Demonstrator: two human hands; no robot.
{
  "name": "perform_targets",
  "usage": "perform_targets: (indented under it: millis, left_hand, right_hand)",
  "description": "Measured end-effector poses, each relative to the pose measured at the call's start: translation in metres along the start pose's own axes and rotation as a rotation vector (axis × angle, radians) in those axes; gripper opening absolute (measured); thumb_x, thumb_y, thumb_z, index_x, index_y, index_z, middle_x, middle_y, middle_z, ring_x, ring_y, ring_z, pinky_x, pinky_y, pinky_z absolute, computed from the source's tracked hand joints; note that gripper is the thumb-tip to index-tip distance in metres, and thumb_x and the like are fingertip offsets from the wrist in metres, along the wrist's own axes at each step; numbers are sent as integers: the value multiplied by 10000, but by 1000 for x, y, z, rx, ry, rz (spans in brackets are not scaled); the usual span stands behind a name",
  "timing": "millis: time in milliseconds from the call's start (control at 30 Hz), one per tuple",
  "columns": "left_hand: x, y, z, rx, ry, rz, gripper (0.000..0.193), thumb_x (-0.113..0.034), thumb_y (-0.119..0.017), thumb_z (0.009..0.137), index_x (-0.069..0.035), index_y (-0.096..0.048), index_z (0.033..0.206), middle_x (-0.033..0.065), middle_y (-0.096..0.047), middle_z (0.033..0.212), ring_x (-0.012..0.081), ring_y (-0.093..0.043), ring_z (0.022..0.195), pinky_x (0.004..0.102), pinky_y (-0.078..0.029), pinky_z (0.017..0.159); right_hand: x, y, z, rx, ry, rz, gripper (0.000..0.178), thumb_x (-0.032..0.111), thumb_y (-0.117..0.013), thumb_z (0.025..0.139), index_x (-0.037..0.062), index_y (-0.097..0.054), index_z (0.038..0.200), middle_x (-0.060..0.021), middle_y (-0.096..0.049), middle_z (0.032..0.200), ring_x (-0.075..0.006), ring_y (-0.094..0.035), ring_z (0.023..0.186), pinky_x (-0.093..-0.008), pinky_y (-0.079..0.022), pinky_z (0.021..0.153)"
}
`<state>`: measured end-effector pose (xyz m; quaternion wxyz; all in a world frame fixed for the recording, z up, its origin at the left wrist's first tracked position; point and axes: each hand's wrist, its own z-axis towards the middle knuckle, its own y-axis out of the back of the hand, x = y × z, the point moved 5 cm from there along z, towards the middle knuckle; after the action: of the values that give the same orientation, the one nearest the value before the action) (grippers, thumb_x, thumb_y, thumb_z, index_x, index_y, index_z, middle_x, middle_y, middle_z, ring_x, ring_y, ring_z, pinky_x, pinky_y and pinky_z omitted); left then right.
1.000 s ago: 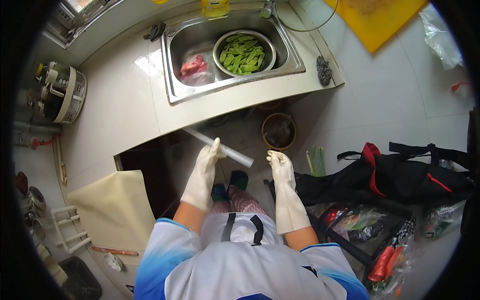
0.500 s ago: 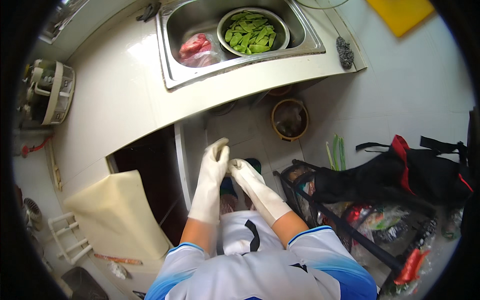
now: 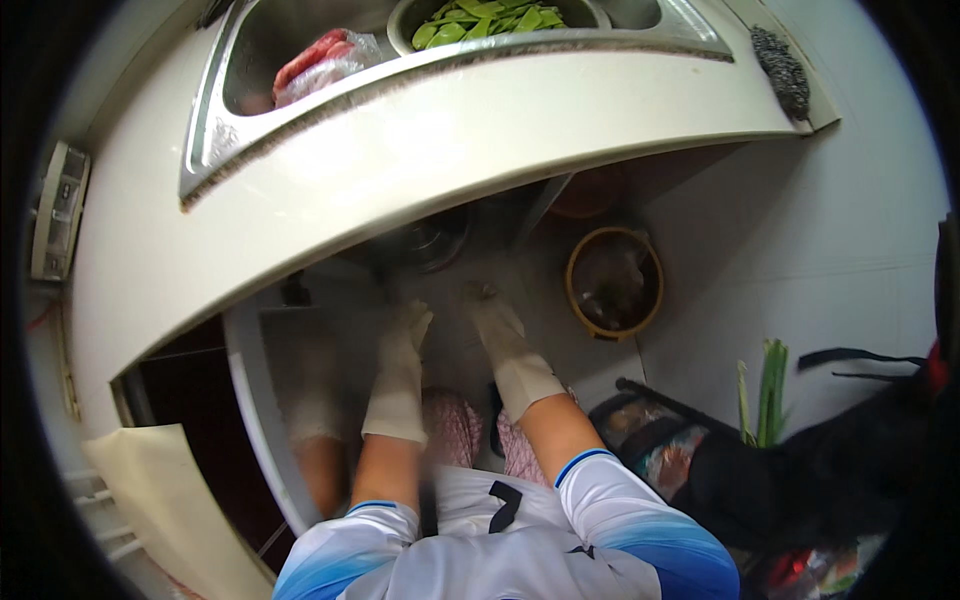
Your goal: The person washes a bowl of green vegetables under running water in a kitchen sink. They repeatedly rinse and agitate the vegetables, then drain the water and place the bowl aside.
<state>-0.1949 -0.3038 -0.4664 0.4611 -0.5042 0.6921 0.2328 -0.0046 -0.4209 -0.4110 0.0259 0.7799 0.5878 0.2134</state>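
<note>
Parted since the earlier frame, the gloved left hand [image 3: 408, 330] reaches down beside an open door [image 3: 282, 350] and the right hand [image 3: 492, 312] reaches down near a round bucket [image 3: 586, 312], but I cannot tell whether the blurry fingers are apart or together. Just past them, a shiny round metal thing [image 3: 432, 243] sits in the shade under the counter [image 3: 450, 120]. Above, the sink [image 3: 212, 135] holds a bowl [image 3: 397, 28] of green pods [image 3: 488, 18].
</note>
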Motion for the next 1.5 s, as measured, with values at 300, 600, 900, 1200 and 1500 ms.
perform_targets:
  millis: [300,600,900,1200,1500]
  left_hand:
    - [1,-15,-26,57,130,285,205,-107,-645,1074,34,-705,1211,112,-747,1155,209,-729,1025,306,-574,972]
    - [-22,18,-126,198,183,544,306,-128,-558,1106,52,-680,1322,133,-750,1271,206,-723,1152,316,-536,1043]
    - [-18,15,-132,79,243,-194,372,-174,-526,1110,65,-678,1351,202,-671,1433,270,-657,1308,381,-465,1162]
    - [25,-3,-65,242,-34,-243,327,-72,-534,1095,28,-644,1387,135,-715,1366,214,-668,1282,373,-499,1125]
    - [4,1,-19,241,-695,644,413,16,-539,1030,45,-627,1432,290,-694,1339,378,-662,1280,423,-480,1123]
  right_hand:
    - [48,-24,164,-158,349,546,594,474,-639,1028,7,-639,1395,-150,-748,1246,-222,-718,1077,-376,-568,925]
    - [61,-38,225,-291,568,692,444,280,-736,1012,-30,-662,1323,-155,-748,1150,-197,-732,918,-323,-627,722]
    - [-10,4,52,-143,553,712,237,183,-757,997,36,-670,1162,-86,-679,1130,-156,-687,898,-317,-596,698]
    - [-78,30,-3,-452,580,254,433,325,-716,1036,60,-709,1379,-119,-749,1276,-194,-699,1131,-323,-517,1034]
    - [-3,53,54,-335,535,268,437,231,-705,1056,78,-638,1460,-89,-714,1362,-210,-676,1204,-331,-488,1086]
